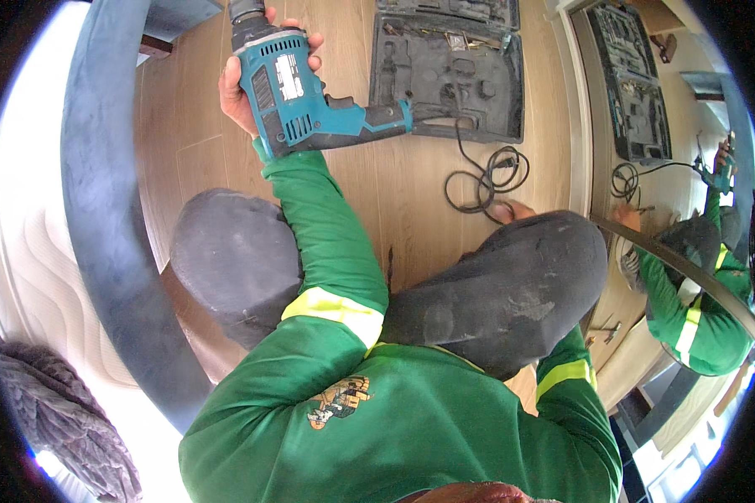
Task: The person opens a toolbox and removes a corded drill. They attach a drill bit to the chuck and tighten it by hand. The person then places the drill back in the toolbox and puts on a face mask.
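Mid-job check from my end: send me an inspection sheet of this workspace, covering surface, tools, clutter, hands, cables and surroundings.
Surface: wood-look floor, pale brown.
Job's things: teal and black drill, chuck toward the picture's top edge; black tool case, open on the floor.
Clutter: small loose items in the case, kinds unclear.
Left hand: wrapped around the drill's body, off the trigger.
Right hand: mostly hidden behind the right knee, beside the cable; grip cannot be told.
Cables: black cable, looped loosely on the floor between case and knee.
Surroundings: mirror at right; blue-grey frame and dark textured blanket at left.
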Motion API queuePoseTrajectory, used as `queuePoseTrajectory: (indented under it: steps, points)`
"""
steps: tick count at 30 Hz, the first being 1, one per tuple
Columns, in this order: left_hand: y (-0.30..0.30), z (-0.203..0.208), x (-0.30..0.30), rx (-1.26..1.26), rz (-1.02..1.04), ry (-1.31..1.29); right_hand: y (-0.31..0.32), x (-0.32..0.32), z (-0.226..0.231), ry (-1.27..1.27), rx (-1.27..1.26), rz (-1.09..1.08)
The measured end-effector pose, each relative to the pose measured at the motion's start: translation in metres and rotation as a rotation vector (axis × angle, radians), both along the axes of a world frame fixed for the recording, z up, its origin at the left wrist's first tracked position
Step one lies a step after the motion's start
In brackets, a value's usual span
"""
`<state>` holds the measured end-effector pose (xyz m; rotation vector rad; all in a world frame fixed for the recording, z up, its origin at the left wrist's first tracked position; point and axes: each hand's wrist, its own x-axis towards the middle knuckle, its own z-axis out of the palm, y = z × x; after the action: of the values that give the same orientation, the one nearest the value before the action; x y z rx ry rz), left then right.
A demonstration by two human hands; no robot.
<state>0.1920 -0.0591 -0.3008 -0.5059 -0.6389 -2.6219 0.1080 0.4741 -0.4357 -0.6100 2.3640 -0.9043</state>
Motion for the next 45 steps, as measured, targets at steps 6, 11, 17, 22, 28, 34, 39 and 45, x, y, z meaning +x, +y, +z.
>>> queuePoseTrajectory:
  steps: [6, 11, 17, 22, 28, 34, 39, 45]
  points:
    - [-0.025, -0.034, 0.022, -0.068, 0.382, -0.561, 0.079, -0.04, 0.045, -0.34, -0.517, -0.846]
    - [-0.023, -0.077, 0.05, -0.137, 0.323, -0.672, 0.082, -0.065, 0.131, -0.113, -0.651, -1.077]
    - [-0.025, -0.055, 0.055, -0.208, -0.102, -0.945, 0.076, -0.078, 0.171, -0.152, -0.677, -0.922]
    - [-0.045, -0.071, 0.037, -0.292, -0.213, -1.135, 0.04, -0.072, 0.179, -0.252, -0.767, -0.908]
    - [-0.093, -0.091, -0.001, -0.616, -0.511, -1.295, 0.032, -0.071, 0.175, -0.333, -0.891, -0.753]
    - [-0.131, -0.118, -0.032, -0.994, -0.689, -1.544, 0.012, -0.073, 0.173, -0.413, -0.843, -0.655]
    - [-0.155, -0.142, -0.032, -1.202, -0.731, -1.595, -0.021, -0.084, 0.188, -0.382, -0.594, -0.508]
    - [-0.133, -0.12, -0.054, -1.397, -0.799, -1.644, -0.041, -0.11, 0.181, -0.411, -0.492, -0.402]
